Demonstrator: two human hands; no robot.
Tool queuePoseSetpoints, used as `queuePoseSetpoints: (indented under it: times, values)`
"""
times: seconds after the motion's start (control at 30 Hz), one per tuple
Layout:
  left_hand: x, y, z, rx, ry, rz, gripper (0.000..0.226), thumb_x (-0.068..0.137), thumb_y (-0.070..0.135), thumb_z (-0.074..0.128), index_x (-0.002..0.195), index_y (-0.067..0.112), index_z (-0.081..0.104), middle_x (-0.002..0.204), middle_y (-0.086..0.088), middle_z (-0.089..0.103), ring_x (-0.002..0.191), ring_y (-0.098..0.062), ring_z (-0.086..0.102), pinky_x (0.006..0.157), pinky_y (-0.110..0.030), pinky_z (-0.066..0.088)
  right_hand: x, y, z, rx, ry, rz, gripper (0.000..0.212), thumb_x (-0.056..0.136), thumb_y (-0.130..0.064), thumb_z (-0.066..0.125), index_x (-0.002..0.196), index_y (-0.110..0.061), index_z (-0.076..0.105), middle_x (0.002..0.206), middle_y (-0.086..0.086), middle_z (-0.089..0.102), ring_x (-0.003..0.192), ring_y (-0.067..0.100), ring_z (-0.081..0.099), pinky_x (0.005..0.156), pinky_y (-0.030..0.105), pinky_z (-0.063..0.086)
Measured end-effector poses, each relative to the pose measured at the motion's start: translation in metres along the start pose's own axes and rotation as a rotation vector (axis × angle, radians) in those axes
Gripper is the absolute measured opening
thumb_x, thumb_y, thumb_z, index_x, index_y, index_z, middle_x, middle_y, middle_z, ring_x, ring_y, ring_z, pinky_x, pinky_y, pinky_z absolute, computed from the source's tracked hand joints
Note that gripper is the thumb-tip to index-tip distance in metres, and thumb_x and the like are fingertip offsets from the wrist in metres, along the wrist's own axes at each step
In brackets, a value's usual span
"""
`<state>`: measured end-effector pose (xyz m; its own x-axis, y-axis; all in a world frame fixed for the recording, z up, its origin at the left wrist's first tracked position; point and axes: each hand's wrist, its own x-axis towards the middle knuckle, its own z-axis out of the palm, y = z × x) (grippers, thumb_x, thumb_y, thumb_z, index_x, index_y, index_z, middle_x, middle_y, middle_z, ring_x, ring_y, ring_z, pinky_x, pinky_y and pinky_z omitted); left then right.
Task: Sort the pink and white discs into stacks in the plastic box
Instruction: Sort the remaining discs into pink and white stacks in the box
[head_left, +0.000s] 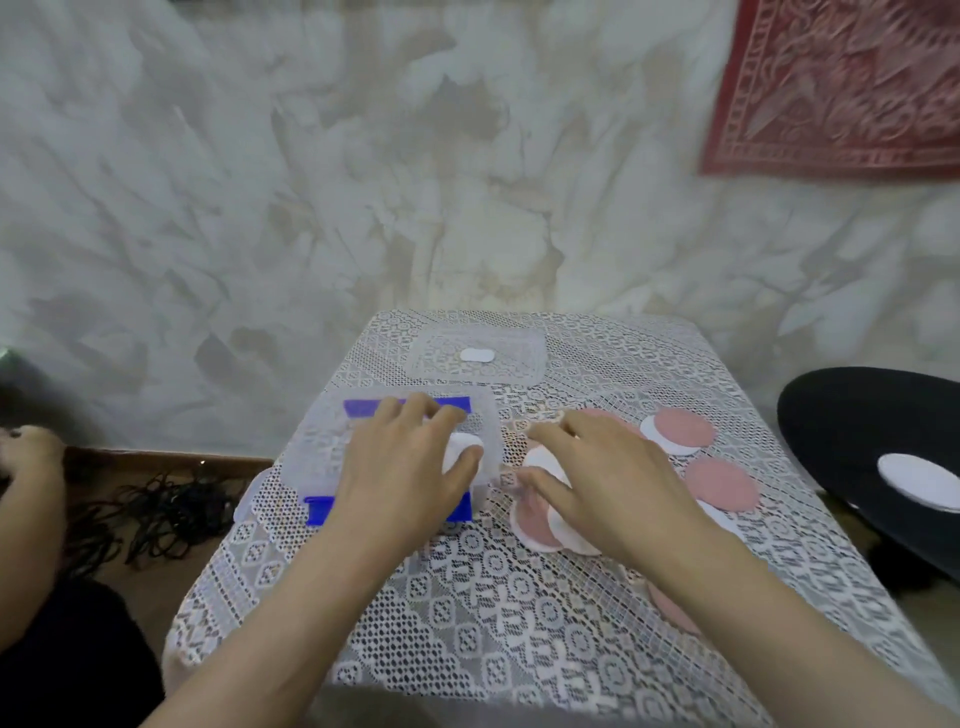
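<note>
**Left hand holds a white disc over the box; right hand spread on the loose pile**

The left hand (410, 467) reaches over the translucent rectangular plastic box with blue clips (322, 441). Its thumb and fingers (441, 415) pinch a white round disc (460, 448) just inside the box's right wall. The box sits at the left side of the desk covered in white lace cloth (467, 597), with its left wall close to the desk's left edge.

The right hand (608, 483) lies just right of the box, fingers released and spread flat on a loose overlapping pile of pink and white discs (535, 519). Beyond it a pink disc lying on a white one (683, 428) and a single pink disc (722, 483) sit towards the right edge. Another pink disc (670, 605) shows beside the right forearm.

The clear flat lid with a white oval label (478, 356) lies near the far edge, apart from the box. The near half of the desk shows bare lace.

Off the right edge is a black round surface (841, 431) with a white disc on it (919, 480). A red patterned cloth (841, 88) hangs on the wall. Black cables (156, 514) lie on the floor to the left, where another person's hand (26, 447) shows.
</note>
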<state>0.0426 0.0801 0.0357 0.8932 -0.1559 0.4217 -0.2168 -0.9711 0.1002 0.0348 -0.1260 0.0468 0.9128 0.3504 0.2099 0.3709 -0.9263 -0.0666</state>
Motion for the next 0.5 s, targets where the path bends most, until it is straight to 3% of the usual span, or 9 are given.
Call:
queuePoseSetpoints:
  times: [0.1, 0.27, 0.4, 0.5]
  values:
    - [0.009, 0.027, 0.011, 0.021, -0.001, 0.075, 0.044, 0.089, 0.052, 0.052, 0.116, 0.022, 0.070, 0.105, -0.002, 0.067, 0.094, -0.028, 0.059, 0.072, -0.040, 0.051, -0.009, 0.024, -0.003, -0.035, -0.002, 0.057, 0.044, 0.102, -0.057, 0.039, 0.140, -0.036, 0.045, 0.129, -0.007, 0.053, 0.119, 0.018, 0.051, 0.073, 0.032, 0.037]
    - [0.015, 0.079, 0.036, -0.006, 0.047, 0.202, 0.042, 0.089, 0.046, 0.050, 0.116, 0.020, 0.069, 0.102, -0.002, 0.067, 0.087, -0.027, 0.057, 0.072, -0.039, 0.050, -0.025, 0.070, -0.001, 0.000, 0.004, 0.192, 0.043, 0.101, -0.052, 0.042, 0.139, -0.033, 0.048, 0.129, -0.006, 0.051, 0.118, 0.021, 0.051, 0.081, 0.037, 0.047]
    - [0.012, 0.103, 0.069, -0.082, -0.015, 0.251, 0.040, 0.093, 0.044, 0.046, 0.119, 0.022, 0.066, 0.110, 0.001, 0.067, 0.093, -0.024, 0.058, 0.078, -0.036, 0.048, -0.036, 0.098, 0.015, 0.033, -0.017, 0.243, 0.043, 0.102, -0.045, 0.043, 0.143, -0.032, 0.046, 0.133, -0.005, 0.051, 0.118, 0.022, 0.052, 0.082, 0.037, 0.046]
    - [0.007, 0.106, 0.083, -0.057, -0.031, 0.251, 0.034, 0.089, 0.041, 0.059, 0.115, 0.022, 0.069, 0.112, 0.001, 0.067, 0.096, -0.021, 0.055, 0.079, -0.033, 0.044, -0.040, 0.107, 0.027, 0.077, -0.084, 0.240, 0.040, 0.101, -0.047, 0.048, 0.137, -0.031, 0.050, 0.128, -0.006, 0.053, 0.115, 0.021, 0.051, 0.087, 0.037, 0.048]
